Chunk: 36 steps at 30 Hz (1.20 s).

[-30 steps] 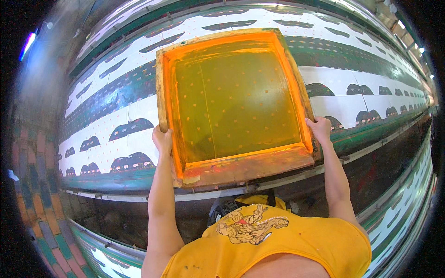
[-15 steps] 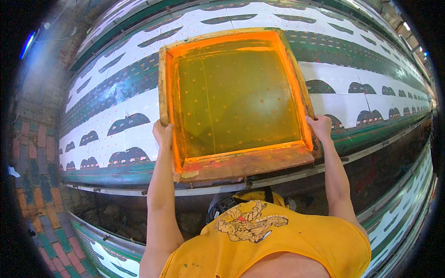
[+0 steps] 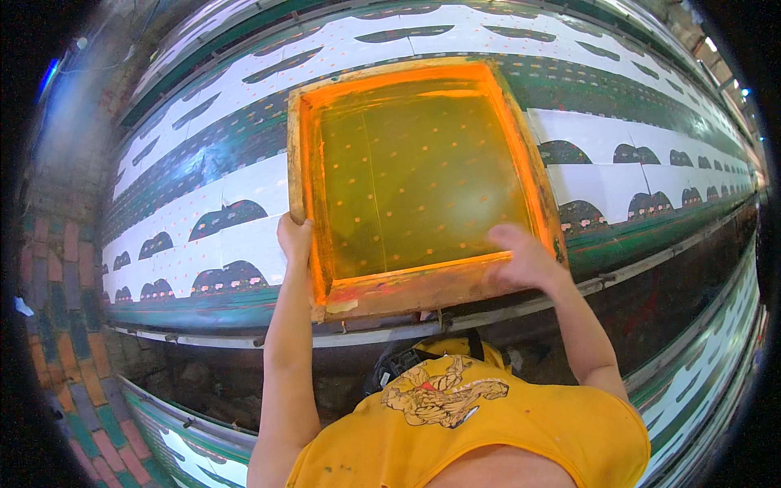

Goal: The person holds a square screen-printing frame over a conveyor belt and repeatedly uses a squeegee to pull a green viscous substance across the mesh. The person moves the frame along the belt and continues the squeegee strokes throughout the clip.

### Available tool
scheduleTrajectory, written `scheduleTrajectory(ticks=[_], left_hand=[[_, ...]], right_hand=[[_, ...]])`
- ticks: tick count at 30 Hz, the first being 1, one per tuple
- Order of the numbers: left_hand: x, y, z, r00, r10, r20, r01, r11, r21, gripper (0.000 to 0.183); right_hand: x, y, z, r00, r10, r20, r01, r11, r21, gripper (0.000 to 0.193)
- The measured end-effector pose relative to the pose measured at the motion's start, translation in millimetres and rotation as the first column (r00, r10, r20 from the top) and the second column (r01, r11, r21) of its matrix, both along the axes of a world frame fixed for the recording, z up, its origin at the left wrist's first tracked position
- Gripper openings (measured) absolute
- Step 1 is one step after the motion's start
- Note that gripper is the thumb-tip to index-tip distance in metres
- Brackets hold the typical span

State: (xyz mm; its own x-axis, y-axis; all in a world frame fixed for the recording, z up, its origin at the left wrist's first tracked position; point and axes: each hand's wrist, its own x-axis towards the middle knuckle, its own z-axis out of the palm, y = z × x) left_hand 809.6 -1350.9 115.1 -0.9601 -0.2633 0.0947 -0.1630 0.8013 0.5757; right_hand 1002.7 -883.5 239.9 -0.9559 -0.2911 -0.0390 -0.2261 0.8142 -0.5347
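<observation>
A wooden screen-printing frame [image 3: 423, 289] with orange-stained rails and a yellow-green mesh [image 3: 415, 179] lies on the long printing table. My left hand [image 3: 293, 237] grips the frame's left rail near its front corner. My right hand [image 3: 525, 259] is blurred. It lies over the front rail near the right corner, with the fingers stretched out onto the mesh edge and nothing held in them. Small dots show across the mesh.
The long table carries white cloth [image 3: 236, 191] printed with dark arch shapes and green bands [image 3: 651, 236], running far left and right. A metal rail [image 3: 529, 305] edges the table's near side. Another printed table [image 3: 195, 451] lies below me. Patterned brick floor [image 3: 57, 325] is at left.
My right hand has left the frame's right rail and slid inward to the front rail and mesh edge. The left hand keeps its grip, and the frame has hardly moved.
</observation>
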Motion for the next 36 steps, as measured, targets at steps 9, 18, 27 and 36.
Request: scheduleTrajectory(ticks=[9, 18, 27, 36], left_hand=[[-1.0, 1.8, 4.4, 0.998, -0.059, -0.029, 0.059, 0.998, -0.021, 0.047], [-5.2, -6.4, 0.8, 0.998, -0.034, -0.055, 0.038, 0.997, 0.072, 0.052], [-7.7, -12.0, -7.2, 0.994, 0.088, 0.064, -0.108, 0.75, 0.653, 0.069], [-1.8, -17.6, -13.0, 0.984, 0.152, 0.093, -0.172, 0.672, 0.721, 0.073]], right_hand=[[18.6, -104.6, -33.0, 0.992, 0.114, -0.053, -0.088, 0.93, 0.358, 0.029], [-1.5, -128.7, 19.2, 0.993, 0.049, 0.111, -0.095, 0.887, 0.451, 0.024], [14.6, -146.7, -54.7, 0.967, 0.067, -0.248, 0.026, 0.935, 0.353, 0.022], [-155.2, -147.4, -61.1, 0.953, 0.009, -0.302, 0.122, 0.904, 0.411, 0.017]])
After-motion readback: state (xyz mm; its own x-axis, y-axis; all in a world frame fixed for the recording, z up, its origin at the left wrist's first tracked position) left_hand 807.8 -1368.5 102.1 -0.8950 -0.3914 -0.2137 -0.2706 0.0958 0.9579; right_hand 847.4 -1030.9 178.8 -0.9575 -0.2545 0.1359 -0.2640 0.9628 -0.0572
